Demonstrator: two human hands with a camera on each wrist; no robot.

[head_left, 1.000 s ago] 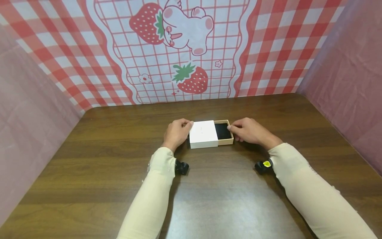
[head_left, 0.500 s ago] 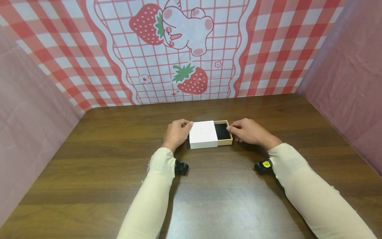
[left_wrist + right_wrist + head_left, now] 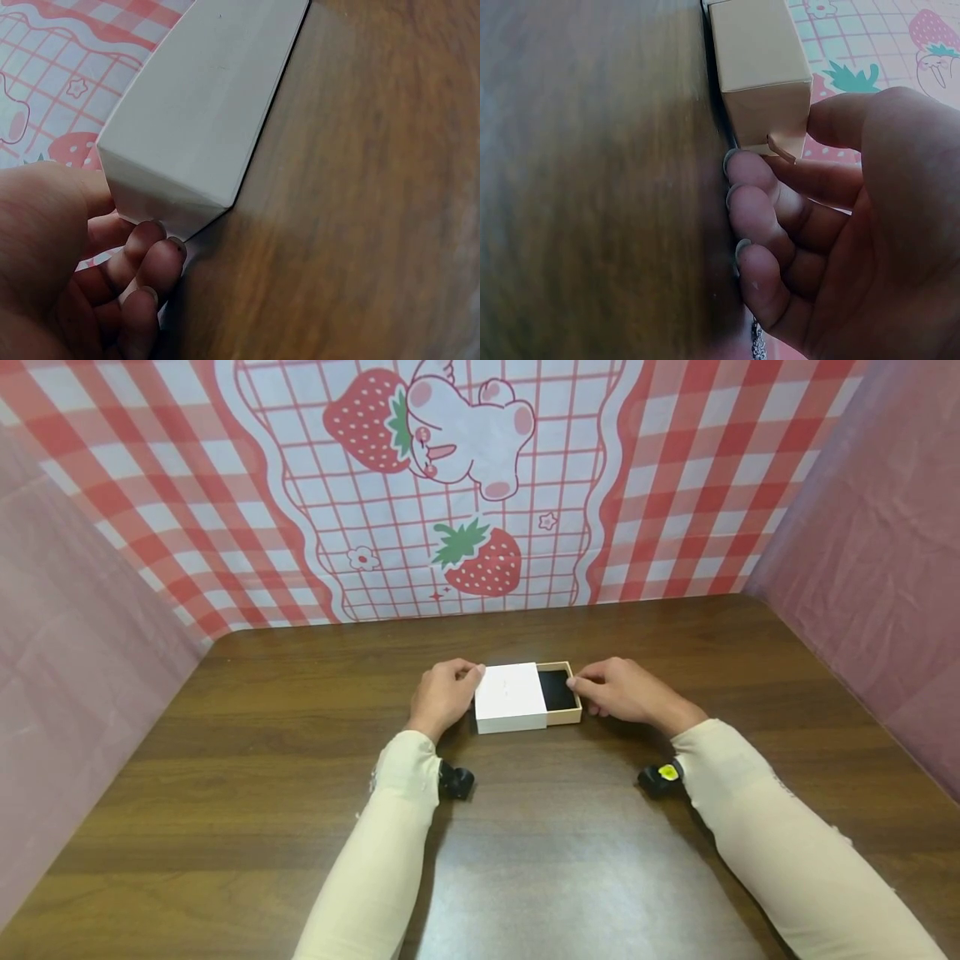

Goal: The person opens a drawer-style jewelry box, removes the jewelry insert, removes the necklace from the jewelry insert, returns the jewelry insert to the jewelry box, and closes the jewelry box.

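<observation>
A white box sleeve (image 3: 512, 693) lies flat on the table, with a tan drawer (image 3: 565, 718) partly out of its right end. Inside the drawer shows a black insert (image 3: 554, 692). My left hand (image 3: 442, 695) holds the sleeve's left end, thumb at the top edge; in the left wrist view curled fingertips (image 3: 161, 259) sit against its end wall. My right hand (image 3: 628, 691) pinches the drawer's right end, thumb over the rim. A small tan pull tab (image 3: 781, 148) sticks out of that end by the fingers in the right wrist view.
The brown wooden table (image 3: 225, 793) extends around the box. Behind it hangs a red-and-white checked cloth (image 3: 690, 485) with strawberry prints. Pink curtains (image 3: 870, 568) close off both sides. Black wrist cameras (image 3: 455, 782) sit at both cuffs.
The drawer has slid slightly left into the sleeve, and my right hand has shifted left with it. My left hand and the sleeve have stayed nearly in place.
</observation>
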